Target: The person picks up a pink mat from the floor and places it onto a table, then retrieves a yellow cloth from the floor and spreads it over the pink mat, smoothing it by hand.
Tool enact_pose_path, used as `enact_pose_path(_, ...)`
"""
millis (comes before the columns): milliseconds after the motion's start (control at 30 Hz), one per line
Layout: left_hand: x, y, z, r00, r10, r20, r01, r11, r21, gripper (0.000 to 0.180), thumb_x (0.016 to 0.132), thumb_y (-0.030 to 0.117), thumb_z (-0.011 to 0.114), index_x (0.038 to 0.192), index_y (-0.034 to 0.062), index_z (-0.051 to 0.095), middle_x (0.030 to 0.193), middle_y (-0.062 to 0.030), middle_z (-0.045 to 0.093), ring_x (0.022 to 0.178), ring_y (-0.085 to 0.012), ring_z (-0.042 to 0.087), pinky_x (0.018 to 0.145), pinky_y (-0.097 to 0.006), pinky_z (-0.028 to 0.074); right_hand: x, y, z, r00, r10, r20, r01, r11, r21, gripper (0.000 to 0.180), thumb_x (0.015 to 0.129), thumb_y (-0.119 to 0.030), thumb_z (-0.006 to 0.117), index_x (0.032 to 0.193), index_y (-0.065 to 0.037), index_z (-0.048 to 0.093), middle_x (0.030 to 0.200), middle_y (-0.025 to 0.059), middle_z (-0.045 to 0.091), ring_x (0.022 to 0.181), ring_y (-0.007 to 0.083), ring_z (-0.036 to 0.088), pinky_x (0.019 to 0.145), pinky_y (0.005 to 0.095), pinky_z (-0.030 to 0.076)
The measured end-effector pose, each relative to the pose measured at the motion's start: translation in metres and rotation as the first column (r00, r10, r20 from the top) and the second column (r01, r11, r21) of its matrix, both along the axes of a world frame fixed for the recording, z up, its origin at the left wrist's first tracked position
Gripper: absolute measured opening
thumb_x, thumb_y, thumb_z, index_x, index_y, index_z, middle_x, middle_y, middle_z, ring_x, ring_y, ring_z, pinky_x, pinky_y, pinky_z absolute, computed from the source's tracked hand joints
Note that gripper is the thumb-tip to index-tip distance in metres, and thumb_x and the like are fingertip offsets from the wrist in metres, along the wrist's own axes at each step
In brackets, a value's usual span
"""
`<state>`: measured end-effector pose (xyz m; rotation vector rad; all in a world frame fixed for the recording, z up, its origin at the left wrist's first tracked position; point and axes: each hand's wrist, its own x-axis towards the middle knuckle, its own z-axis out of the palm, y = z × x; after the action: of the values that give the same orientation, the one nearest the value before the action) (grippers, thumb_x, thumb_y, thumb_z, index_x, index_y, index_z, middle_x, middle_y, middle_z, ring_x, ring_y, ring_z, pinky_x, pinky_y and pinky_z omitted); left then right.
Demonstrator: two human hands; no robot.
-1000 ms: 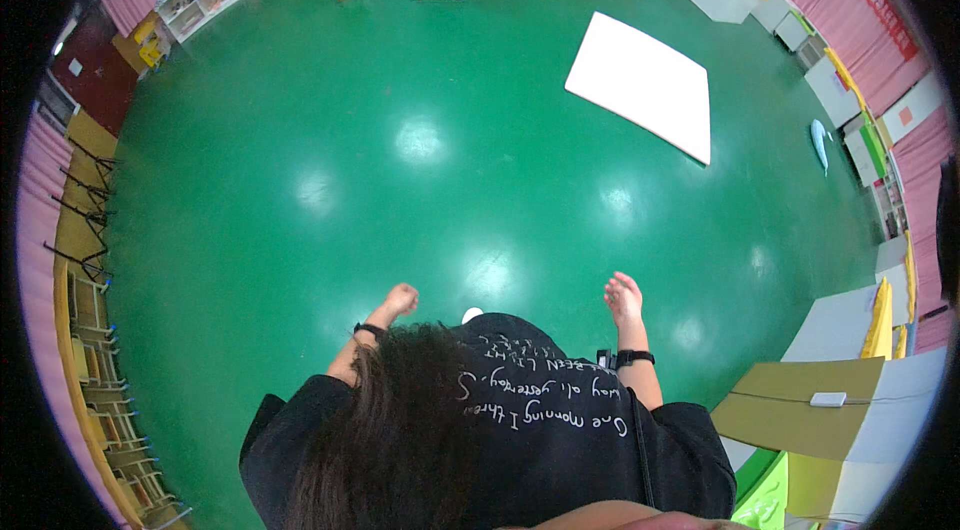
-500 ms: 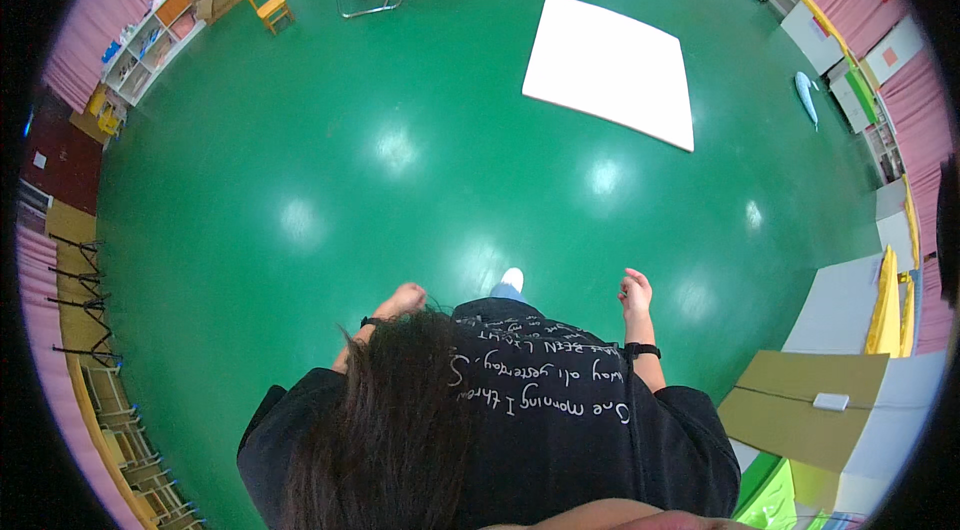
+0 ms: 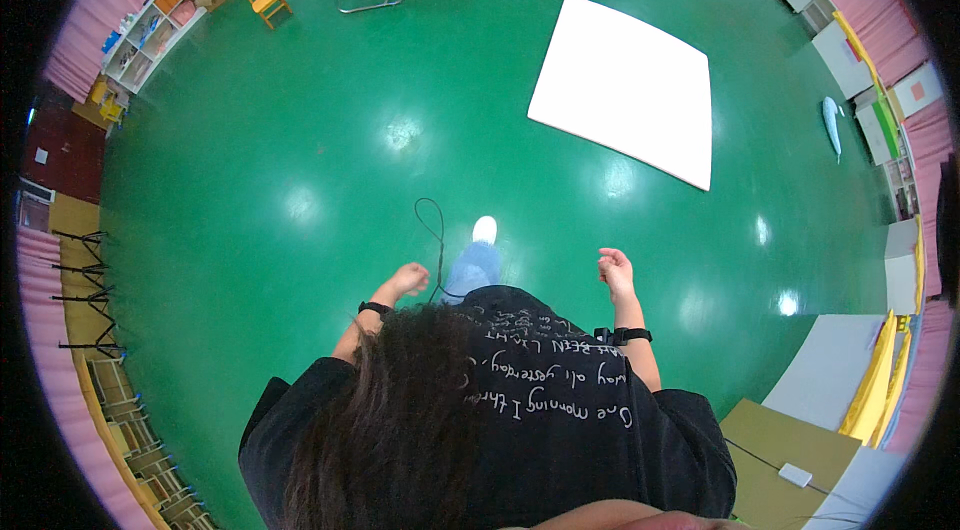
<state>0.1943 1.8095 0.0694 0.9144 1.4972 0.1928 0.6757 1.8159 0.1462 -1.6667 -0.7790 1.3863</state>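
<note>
Your left hand (image 3: 409, 280) is curled shut with a thin black cable (image 3: 436, 230) looping up from it over the shiny green floor (image 3: 250, 180), mid-frame. Your right hand (image 3: 616, 272) hangs loose, fingers half-curled on nothing. Big flat white square board (image 3: 625, 87) lies upper right; brown cardboard sheet (image 3: 785, 445) sits lower right.

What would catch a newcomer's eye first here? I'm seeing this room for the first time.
The glossy green floor fills the view, with a large white square mat lying ahead to the right. Below, the left hand is curled beside a thin black cable, the right hand hangs empty, and a white shoe steps forward between them.
</note>
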Motion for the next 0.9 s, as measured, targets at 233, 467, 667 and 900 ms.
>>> enact_pose_path(233, -0.047, 0.132, -0.061, 0.994, -0.107, 0.016, 0.107, 0.994, -0.004, 0.025, 0.083, 0.022, 0.05, 0.097, 0.0014, 0.054, 0.081, -0.0095, 0.06, 0.065, -0.0195, 0.058, 0.052, -0.032, 0.045, 0.03, 0.143, 0.029, 0.976, -0.209, -0.056, 0.203, 0.974, -0.097, 0.026, 0.075, 0.002, 0.049, 0.099, -0.006, 0.055, 0.072, -0.0022, 0.052, 0.059, 0.0068, 0.046, 0.05, 0.0223, 0.039)
enact_pose_path(467, 0.016, 0.332, 0.008, 0.986, -0.051, -0.161, 0.046, 0.998, -0.038, 0.026, 0.082, 0.021, 0.05, 0.101, 0.0045, 0.053, 0.083, -0.0084, 0.06, 0.072, -0.019, 0.059, 0.058, -0.034, 0.047, 0.064, 0.298, 0.057, 0.97, -0.241, 0.02, 0.239, 0.968, 0.078, 0.03, 0.073, 0.004, 0.05, 0.1, -0.008, 0.056, 0.082, -0.0028, 0.056, 0.067, 0.007, 0.05, 0.055, 0.0219, 0.041)
enact_pose_path(667, 0.104, 0.468, 0.013, 0.989, -0.104, -0.101, 0.111, 0.991, 0.068, 0.023, 0.083, 0.02, 0.047, 0.1, 0.0054, 0.053, 0.088, -0.0072, 0.059, 0.073, -0.0183, 0.058, 0.058, -0.035, 0.048, 0.121, 0.364, 0.023, 0.974, -0.227, -0.016, 0.227, 0.974, 0.014, 0.03, 0.071, 0.004, 0.053, 0.098, -0.008, 0.057, 0.08, -0.0027, 0.057, 0.064, 0.0063, 0.051, 0.052, 0.0197, 0.041)
enact_pose_path(900, 0.192, 0.582, 0.023, 0.985, -0.019, -0.169, 0.01, 0.998, -0.057, 0.024, 0.083, 0.02, 0.047, 0.098, 0.0039, 0.054, 0.085, -0.0081, 0.059, 0.073, -0.0188, 0.059, 0.06, -0.036, 0.049, 0.203, 0.488, -0.006, 0.977, -0.207, 0.057, 0.212, 0.971, -0.106, 0.025, 0.073, 0.001, 0.054, 0.097, -0.008, 0.057, 0.076, -0.0033, 0.056, 0.061, 0.0062, 0.05, 0.049, 0.0192, 0.038)
